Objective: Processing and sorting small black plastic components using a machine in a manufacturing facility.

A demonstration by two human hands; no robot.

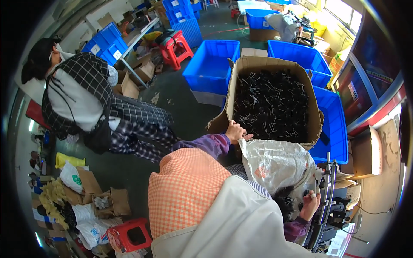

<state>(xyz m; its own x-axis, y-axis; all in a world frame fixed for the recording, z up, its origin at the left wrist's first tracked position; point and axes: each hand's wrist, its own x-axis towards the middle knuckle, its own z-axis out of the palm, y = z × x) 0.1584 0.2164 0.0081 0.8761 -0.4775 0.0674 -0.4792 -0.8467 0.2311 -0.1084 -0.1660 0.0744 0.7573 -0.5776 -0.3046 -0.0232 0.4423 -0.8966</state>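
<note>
My left hand (236, 132) is at the near left corner of a large cardboard box (231, 92), its fingers bent over the rim. The box is filled with many black pieces (271, 105) that have thin silvery pins. Against the near side of the box lies a whitish woven plastic sack (279, 165). More black pieces (285, 202) with pins show at the sack's near end. Beside them, my right hand (309, 205) has its fingers closed at the sack's right edge; a pale band circles one finger.
Blue plastic bins (211, 64) stand around the box, one (329, 124) along its right side. A metal-railed machine (327, 198) is close to my right arm. A person (86, 99) in checked clothes is at the left. Red stools (129, 235) stand behind and ahead.
</note>
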